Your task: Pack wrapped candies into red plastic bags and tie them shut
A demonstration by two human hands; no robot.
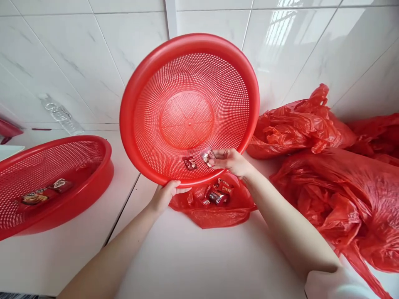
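Observation:
A large red plastic colander (190, 83) is tipped up, its inside facing me. My left hand (165, 195) is closed on its lower rim, thumb over the edge. Inside the lower wall, my right hand (229, 162) pinches a small printed packet (207, 157) between thumb and fingers. Another small dark red packet (190, 163) lies against the mesh just to its left. Below the rim sits an open red plastic bag (215, 218) with several small packets (220, 193) in it, partly hidden by the colander and my right wrist.
A second red colander (96, 178) at the left holds a few packets (35, 196). Behind it a clear plastic bottle (64, 116) leans by the tiled wall (68, 54). Bulging red plastic bags (343, 199) crowd the right side of the white table (187, 257). A dark seam runs across the tabletop.

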